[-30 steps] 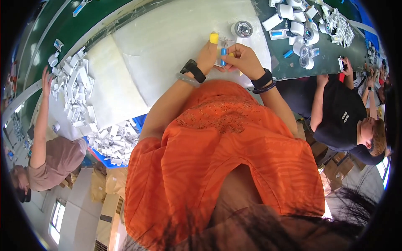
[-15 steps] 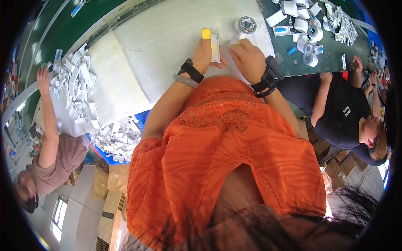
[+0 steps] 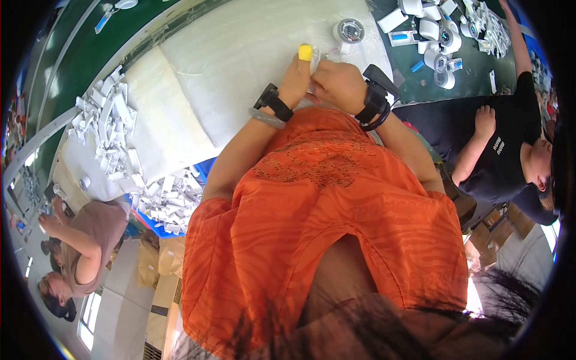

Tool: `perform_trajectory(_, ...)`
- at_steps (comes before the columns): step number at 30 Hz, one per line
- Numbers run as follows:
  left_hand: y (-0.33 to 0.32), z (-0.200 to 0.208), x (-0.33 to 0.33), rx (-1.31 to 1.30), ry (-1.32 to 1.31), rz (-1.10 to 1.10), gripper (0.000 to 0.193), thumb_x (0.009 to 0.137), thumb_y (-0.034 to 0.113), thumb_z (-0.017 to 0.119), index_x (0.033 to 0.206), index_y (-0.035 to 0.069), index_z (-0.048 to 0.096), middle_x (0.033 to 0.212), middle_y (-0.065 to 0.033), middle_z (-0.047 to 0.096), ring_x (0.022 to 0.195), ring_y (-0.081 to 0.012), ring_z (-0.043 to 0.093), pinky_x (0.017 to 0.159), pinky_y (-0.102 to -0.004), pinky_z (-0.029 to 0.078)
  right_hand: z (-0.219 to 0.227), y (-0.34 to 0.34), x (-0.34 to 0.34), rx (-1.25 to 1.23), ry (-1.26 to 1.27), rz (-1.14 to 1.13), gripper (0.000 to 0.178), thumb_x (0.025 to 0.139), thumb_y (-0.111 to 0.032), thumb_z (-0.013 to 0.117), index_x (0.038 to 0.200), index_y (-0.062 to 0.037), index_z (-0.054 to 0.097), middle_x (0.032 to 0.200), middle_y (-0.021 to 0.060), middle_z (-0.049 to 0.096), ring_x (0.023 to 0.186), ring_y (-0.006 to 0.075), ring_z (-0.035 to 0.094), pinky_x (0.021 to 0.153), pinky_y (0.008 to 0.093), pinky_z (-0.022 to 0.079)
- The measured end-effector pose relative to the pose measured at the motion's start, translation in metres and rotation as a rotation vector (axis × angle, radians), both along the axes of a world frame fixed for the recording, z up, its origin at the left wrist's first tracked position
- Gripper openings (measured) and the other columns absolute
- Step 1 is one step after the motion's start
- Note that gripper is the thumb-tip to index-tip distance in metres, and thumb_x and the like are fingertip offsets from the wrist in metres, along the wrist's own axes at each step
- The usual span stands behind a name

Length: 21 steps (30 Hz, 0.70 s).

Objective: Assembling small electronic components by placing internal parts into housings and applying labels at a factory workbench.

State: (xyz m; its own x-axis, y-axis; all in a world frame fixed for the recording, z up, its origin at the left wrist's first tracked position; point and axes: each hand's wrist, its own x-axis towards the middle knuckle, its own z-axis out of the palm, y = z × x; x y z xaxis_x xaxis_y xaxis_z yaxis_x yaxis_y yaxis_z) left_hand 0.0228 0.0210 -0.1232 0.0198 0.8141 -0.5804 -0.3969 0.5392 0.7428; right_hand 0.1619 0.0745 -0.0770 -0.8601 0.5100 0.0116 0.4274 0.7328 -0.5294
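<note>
My left hand (image 3: 294,81), with a yellow cover (image 3: 305,53) on its thumb, is closed around a small white plastic casing (image 3: 315,57). Most of that casing is hidden behind the fingers. Pressed up against it from the other side is my right hand (image 3: 339,84), its fingers curled in; whatever they may grip does not show. Just beyond my hands stands a white device with a round, dark-rimmed face (image 3: 348,31) on the pale work mat (image 3: 240,60).
Heaped white plastic parts (image 3: 108,123) lie on the left, and more fill a blue bin (image 3: 165,204) by the table edge. White round-headed devices (image 3: 429,29) crowd the green table (image 3: 474,78) at right. Co-workers (image 3: 90,240) sit on both sides.
My right hand has moved left from beside the casing to meet my left hand, and the casing is now mostly covered. Co-workers on both sides have shifted their arms.
</note>
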Motion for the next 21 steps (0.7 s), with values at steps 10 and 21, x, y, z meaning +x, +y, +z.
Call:
perform_trajectory(10, -0.004, 0.007, -0.027, -0.065, -0.047, -0.062, 0.061, 0.095, 0.062, 0.030, 0.106, 0.004, 0.045, 0.076, -0.0088, 0.055, 0.045, -0.0211, 0.059, 0.034, -0.0328, 0.049, 0.004, 0.007, 0.116, -0.264, -0.746, -0.216, 0.020, 0.086, -0.024, 0.059, 0.077, -0.0075, 0.066, 0.077, 0.0129, 0.061, 0.070, 0.0340, 0.061, 0.061, 0.0415, 0.049)
perform_trajectory(21, -0.007, -0.015, -0.034, 0.129, -0.025, 0.060, 0.062, 0.095, 0.057, 0.039, 0.122, 0.002, 0.051, 0.084, -0.0065, 0.060, 0.057, -0.0181, 0.062, 0.044, -0.0302, 0.050, -0.024, 0.005, 0.061, 0.251, -0.042, -0.351, 0.012, 0.079, -0.014, 0.062, 0.089, -0.0088, 0.063, 0.082, 0.0089, 0.061, 0.073, 0.0285, 0.061, 0.063, 0.0408, 0.048)
